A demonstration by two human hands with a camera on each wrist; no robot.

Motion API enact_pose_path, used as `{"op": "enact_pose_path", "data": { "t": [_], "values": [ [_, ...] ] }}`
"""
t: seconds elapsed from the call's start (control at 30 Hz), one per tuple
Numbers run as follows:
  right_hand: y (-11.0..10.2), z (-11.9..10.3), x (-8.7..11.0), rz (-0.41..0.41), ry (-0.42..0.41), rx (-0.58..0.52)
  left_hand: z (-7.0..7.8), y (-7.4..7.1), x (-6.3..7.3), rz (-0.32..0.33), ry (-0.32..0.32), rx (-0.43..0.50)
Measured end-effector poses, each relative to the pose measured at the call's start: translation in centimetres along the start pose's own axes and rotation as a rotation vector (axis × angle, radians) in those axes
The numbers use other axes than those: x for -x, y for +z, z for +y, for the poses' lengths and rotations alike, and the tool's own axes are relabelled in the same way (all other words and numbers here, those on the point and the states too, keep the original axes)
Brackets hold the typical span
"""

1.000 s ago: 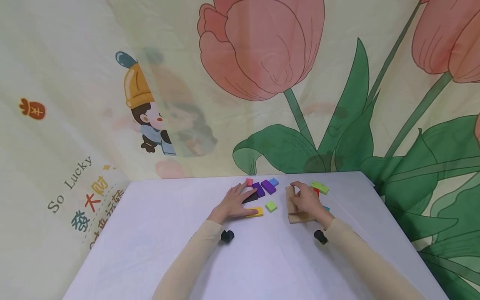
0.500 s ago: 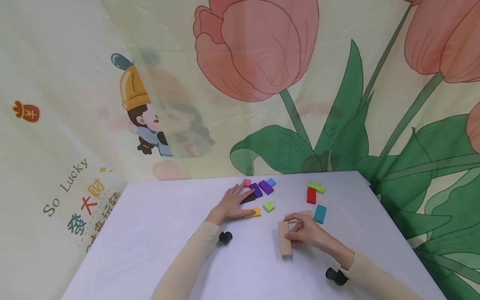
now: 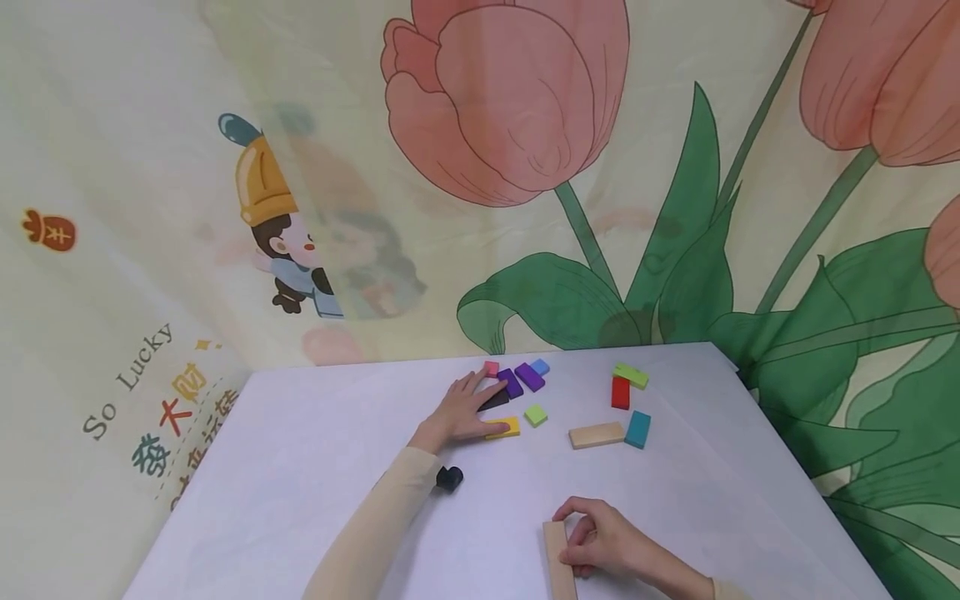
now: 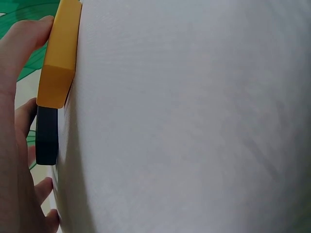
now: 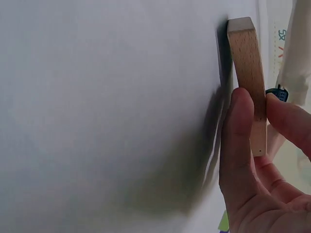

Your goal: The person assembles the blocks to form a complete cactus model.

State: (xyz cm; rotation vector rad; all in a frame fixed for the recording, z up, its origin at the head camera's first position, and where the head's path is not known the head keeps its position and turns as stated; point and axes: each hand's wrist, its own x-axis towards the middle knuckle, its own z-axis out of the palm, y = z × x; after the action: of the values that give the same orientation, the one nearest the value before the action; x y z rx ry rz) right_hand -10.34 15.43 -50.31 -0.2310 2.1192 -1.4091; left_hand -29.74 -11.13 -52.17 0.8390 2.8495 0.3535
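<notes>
My right hand [image 3: 606, 540] pinches a plain wooden block [image 3: 557, 560] between thumb and fingers, near the front of the table. In the right wrist view the long block [image 5: 247, 63] stands slightly tilted, its shadow falling on the white cloth beside it. My left hand [image 3: 453, 414] lies spread over several small blocks, fingers apart. Its thumb touches a yellow block [image 3: 513, 427], and a black block [image 3: 495, 401] lies partly under the fingers. From the left wrist the yellow block [image 4: 60, 63] shows close in front of the black block [image 4: 47, 138].
A second wooden block [image 3: 596, 435] lies beside a teal block [image 3: 637, 429]. Behind them are a red block [image 3: 620, 392] and a green block [image 3: 631, 375]. Purple blocks [image 3: 529, 377], a blue one [image 3: 540, 367], a pink one [image 3: 491, 368] and a light-green one [image 3: 536, 415] lie nearer the left hand.
My right hand has lifted the wooden block away from beside the other one and brought it toward the front of the table. The left hand stays on the blocks.
</notes>
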Motion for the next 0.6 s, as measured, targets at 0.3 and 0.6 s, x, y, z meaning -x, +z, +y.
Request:
{"op": "enact_pose_path", "data": {
  "t": [0.3,0.6],
  "values": [
    [0.9,0.4,1.4,-0.026,0.019,-0.024,-0.1,0.1,0.1,0.007,0.001,0.008],
    [1.1,0.8,1.4,-0.023,-0.028,0.005,-0.1,0.3,0.1,0.007,-0.002,0.014]
  ]
}}
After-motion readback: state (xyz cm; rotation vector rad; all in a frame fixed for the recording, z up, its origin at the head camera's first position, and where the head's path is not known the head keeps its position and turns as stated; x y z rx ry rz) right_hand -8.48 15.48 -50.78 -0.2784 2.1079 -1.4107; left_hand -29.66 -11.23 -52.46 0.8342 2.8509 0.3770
